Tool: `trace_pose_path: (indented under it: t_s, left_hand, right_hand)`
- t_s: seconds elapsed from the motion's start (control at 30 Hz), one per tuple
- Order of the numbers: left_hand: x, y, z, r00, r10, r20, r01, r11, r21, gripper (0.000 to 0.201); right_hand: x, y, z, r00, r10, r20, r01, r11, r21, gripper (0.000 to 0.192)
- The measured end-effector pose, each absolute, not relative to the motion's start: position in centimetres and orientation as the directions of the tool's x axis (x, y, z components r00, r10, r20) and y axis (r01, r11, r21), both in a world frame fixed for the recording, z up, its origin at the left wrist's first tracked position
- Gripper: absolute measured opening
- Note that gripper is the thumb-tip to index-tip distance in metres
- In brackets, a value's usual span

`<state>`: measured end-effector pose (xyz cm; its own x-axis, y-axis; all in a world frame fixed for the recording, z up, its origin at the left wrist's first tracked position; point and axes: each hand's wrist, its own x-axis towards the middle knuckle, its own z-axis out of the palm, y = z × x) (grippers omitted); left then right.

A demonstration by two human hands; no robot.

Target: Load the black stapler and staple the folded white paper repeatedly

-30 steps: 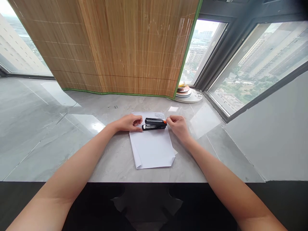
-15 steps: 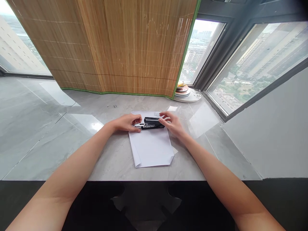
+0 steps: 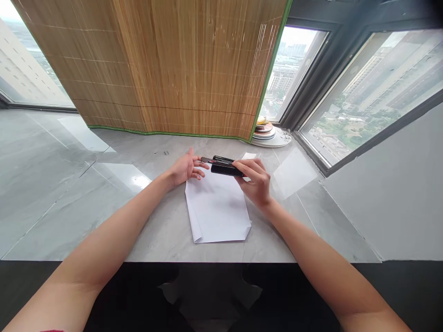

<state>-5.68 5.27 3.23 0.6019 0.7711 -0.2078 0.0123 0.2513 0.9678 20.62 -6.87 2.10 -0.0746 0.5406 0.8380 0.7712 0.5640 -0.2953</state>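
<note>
A black stapler (image 3: 226,167) is held up over the paper, tilted, with my right hand (image 3: 255,180) gripping its right end. From its left end sticks out a slim metal piece, like a staple tray. My left hand (image 3: 189,168) is beside that end, palm turned up and fingers spread; a finger is at or near the metal tip, and whether they touch I cannot tell. Beneath lies a white sheet of paper (image 3: 219,210) with folded edges at its lower corners.
The grey marble counter (image 3: 155,230) bears the paper. At the back right stands a stack of plates (image 3: 265,131) by the window corner. A bamboo blind (image 3: 173,69) with green edging hangs along the back. A white wall (image 3: 391,184) closes the right side.
The stapler has been raised off the paper and turned over in my right hand, which now grips its end. My left hand has opened its fingers and rolled palm up.
</note>
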Motion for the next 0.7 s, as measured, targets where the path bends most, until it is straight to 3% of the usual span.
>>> trace_pose_path:
  t_s: [0.1,0.3,0.5,0.7]
  left_hand:
    - [-5.5,5.4,3.4,0.645,0.657,-0.391,0.043,0.479,0.877,0.072]
    - [-6.4,5.9,3.5,0.643,0.642,-0.417,-0.051,0.579,0.814,0.052]
    - [-6.5,5.6,3.7,0.634,0.681,-0.366,-0.117,0.553,0.825,0.030]
    - [-6.6,5.6,3.7,0.638,0.673,-0.375,0.016,0.476,0.879,0.012]
  right_hand:
    - [20.8,-6.8,1.8,-0.224,0.446,0.867,0.778,0.617,-0.116,0.033]
    - [20.6,-7.0,1.1,-0.366,0.394,0.843,0.780,0.624,0.048,0.037]
    - [20.9,-7.0,0.8,-0.338,0.462,0.820,0.786,0.618,-0.024,0.037]
    - [20.7,-7.2,1.1,-0.326,0.494,0.806,0.773,0.631,-0.074,0.038]
